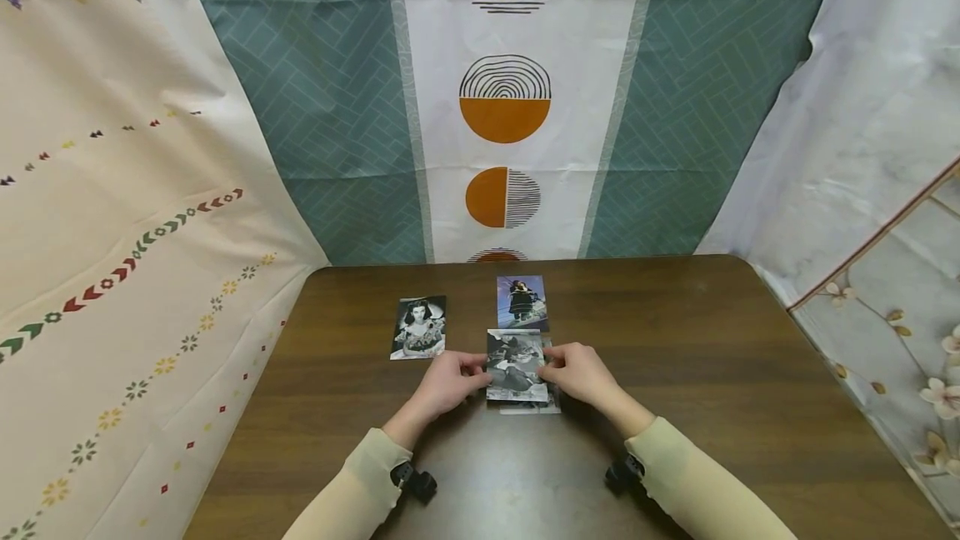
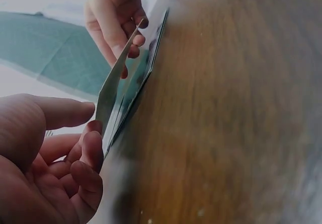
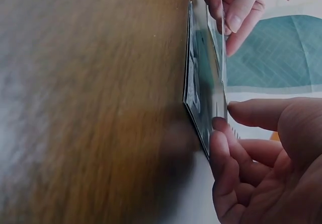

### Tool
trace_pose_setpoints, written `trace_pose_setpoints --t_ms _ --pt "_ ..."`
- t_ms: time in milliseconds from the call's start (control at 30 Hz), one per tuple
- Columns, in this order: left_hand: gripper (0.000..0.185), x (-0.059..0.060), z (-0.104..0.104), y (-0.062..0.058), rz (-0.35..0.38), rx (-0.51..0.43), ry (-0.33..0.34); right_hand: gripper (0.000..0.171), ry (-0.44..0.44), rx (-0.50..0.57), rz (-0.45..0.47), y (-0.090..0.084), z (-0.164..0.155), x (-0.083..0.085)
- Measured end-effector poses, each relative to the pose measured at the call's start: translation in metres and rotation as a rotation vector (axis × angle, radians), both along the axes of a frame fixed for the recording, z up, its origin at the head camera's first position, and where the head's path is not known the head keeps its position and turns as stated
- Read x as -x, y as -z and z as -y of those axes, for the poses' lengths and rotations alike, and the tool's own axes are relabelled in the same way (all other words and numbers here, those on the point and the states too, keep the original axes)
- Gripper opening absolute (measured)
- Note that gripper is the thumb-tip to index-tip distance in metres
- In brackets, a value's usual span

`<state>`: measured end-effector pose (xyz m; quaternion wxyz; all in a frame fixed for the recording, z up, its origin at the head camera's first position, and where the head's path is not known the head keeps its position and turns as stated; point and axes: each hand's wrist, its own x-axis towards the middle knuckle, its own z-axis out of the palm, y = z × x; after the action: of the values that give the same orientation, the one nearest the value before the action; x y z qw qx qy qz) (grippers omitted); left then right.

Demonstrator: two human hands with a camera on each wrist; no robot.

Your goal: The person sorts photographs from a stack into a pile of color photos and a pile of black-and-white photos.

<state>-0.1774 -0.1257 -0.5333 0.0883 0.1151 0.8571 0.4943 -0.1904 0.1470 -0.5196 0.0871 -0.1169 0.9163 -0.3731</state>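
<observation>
The top photo [image 1: 516,363] sits lifted just off the small stack of photos [image 1: 534,403] near the middle of my dark wooden table [image 1: 712,373], its long axis running near to far. I have it pinched by both short-side edges: my left hand [image 1: 448,382] nips its left edge between thumb and fingertips, my right hand [image 1: 579,373] does the same on the right edge. In the left wrist view the photo [image 2: 116,75] bows upward clear of the stack [image 2: 138,85], with my left fingers [image 2: 85,156] curled at its near corner. The right wrist view shows the same gap between photo [image 3: 220,78] and stack [image 3: 193,93]. Both hands are equally close, one on each side. Beyond it lies a colour photo [image 1: 522,302], almost touching; further left and apart, a black-and-white portrait [image 1: 418,327]. Patterned cloth [image 1: 502,98] hangs behind.
</observation>
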Motion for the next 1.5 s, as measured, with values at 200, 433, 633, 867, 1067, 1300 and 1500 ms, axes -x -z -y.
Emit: trace_pose_setpoints --t_ms 200,433,633,867,1067,1300,1500 --pt "0.038 -0.002 -0.008 0.000 0.004 0.024 0.033 0.040 -0.001 -0.024 -0.043 -0.002 -0.011 -0.004" --pt "0.039 -0.001 -0.014 0.002 -0.007 0.094 0.077 0.032 0.010 -0.070 -0.067 0.001 -0.015 -0.007" --pt "0.039 -0.002 -0.017 -0.001 -0.038 0.152 0.095 0.030 0.010 -0.110 -0.069 0.001 -0.015 -0.010" --pt "0.039 -0.001 -0.018 0.001 -0.042 0.170 0.089 0.034 0.014 -0.129 -0.066 0.004 -0.015 -0.009" --pt "0.039 -0.001 -0.019 0.003 -0.048 0.170 0.086 0.034 0.016 -0.136 -0.076 0.005 -0.016 -0.010" --pt "0.037 -0.001 -0.018 0.006 -0.092 0.184 0.091 0.034 0.014 -0.135 -0.086 0.005 -0.017 -0.010" --pt "0.036 -0.001 -0.018 0.005 -0.070 0.186 0.082 0.034 0.008 -0.127 -0.084 0.004 -0.017 -0.010"
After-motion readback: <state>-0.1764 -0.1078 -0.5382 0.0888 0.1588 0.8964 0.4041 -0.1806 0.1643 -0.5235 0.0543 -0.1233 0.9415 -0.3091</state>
